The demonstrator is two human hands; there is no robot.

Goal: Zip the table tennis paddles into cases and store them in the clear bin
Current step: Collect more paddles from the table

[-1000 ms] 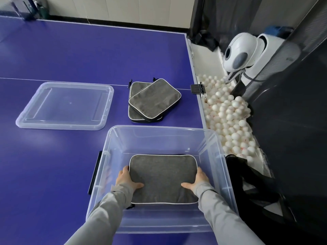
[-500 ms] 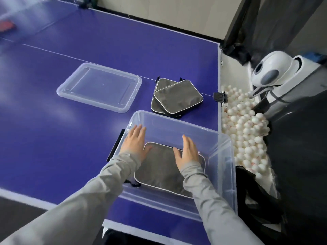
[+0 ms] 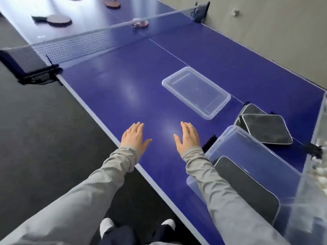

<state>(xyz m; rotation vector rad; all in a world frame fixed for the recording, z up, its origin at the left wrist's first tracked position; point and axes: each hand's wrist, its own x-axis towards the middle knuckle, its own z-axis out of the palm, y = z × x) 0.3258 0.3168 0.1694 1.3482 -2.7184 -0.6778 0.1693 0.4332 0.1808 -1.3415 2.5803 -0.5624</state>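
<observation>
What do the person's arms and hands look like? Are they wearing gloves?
No gloves. The left hand and right hand are bare, with no rings or watch showing. Both arms wear long, light grey sleeves of soft, slightly wrinkled cloth. Each sleeve ends in a snug cuff at the wrist. No markings or logos show on them.

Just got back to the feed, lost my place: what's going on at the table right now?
A person is packing grey zipped paddle cases into a clear plastic bin. One grey case lies inside it; two more stacked cases wait on the blue table beside the clear bin lid. The left hand and right hand are open and hold nothing. Loose paddles lie beyond the net.
</observation>
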